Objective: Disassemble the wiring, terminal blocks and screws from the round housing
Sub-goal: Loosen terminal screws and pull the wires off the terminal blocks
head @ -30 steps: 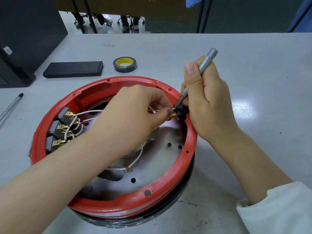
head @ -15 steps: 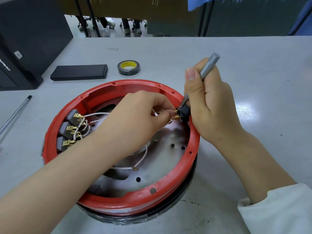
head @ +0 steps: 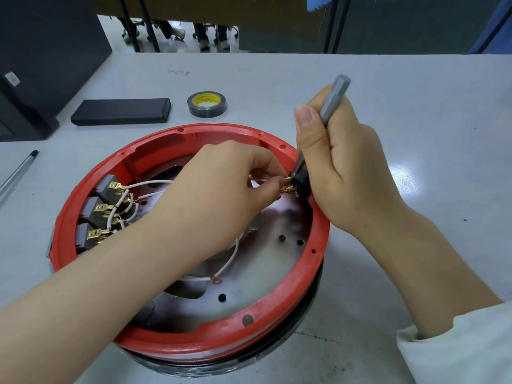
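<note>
I have the round housing sitting near the front edge of the table, its red rim toward me and a black band under it. My left hand reaches across the middle of the housing to its right inner wall, fingers curled, with the thumb and forefinger pinching a brass connector on the end of a white wire. That connector sits against a small black terminal block fixed on the rim's right side, directly between my two hands.

My right hand rests over the outside of the rim there, fingers wrapped around a grey screwdriver. The handle sticks up above my thumb and the tip goes down to the top of the black block; I cannot tell whether it sits in a screw.

On the housing's left inner wall three grey terminal blocks stand in a row, each with brass connectors and white wires still attached. Another white wire with a ring lug lies loose on the metal floor below my left wrist.

Toward the back left of the table are a roll of black tape and a flat black case; a pen lies at the left edge.
</note>
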The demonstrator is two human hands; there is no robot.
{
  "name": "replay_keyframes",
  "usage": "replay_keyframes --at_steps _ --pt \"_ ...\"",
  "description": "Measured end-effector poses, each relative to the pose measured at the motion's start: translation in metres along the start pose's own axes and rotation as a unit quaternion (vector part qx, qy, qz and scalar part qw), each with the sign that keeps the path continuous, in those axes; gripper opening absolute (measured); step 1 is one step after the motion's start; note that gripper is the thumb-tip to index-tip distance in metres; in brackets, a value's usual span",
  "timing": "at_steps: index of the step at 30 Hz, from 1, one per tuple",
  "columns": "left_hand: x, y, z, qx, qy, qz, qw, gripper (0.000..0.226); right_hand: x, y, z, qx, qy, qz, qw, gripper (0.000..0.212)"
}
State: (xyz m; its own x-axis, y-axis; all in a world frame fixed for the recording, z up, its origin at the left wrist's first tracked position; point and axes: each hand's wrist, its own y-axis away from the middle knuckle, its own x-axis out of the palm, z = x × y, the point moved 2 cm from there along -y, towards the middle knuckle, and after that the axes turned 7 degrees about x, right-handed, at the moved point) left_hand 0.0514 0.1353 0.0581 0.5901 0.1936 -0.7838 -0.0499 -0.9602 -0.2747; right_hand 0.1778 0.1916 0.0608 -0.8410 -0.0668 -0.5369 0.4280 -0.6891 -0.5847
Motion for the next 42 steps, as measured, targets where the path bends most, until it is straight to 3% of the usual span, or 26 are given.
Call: replay_keyframes --at_steps 16,26,35,39,42 --pt "-0.002 0.000 -0.001 0.002 -0.006 0.006 1.000 0.025 -0.002 0.000 0.004 -0.036 0.039 0.012 0.999 0.010" --pt "0.001 0.000 0.002 -0.011 -0.002 -0.003 1.000 0.014 0.003 0.002 -0.003 0.034 -0.064 -0.013 0.997 0.020" --pt "-0.051 0.025 0.009 0.073 -0.083 -0.070 0.991 0.025 -0.003 -0.001 -0.011 0.137 -0.210 -0.063 0.966 0.018" --pt "-0.073 0.042 0.047 -0.055 -0.085 -0.128 0.987 0.034 0.003 -0.003 -0.009 0.219 -0.247 -0.022 0.944 0.023" --pt "-0.069 0.050 0.063 -0.165 -0.014 -0.129 0.978 0.040 0.009 0.001 -0.005 0.260 -0.288 -0.018 0.921 0.024"
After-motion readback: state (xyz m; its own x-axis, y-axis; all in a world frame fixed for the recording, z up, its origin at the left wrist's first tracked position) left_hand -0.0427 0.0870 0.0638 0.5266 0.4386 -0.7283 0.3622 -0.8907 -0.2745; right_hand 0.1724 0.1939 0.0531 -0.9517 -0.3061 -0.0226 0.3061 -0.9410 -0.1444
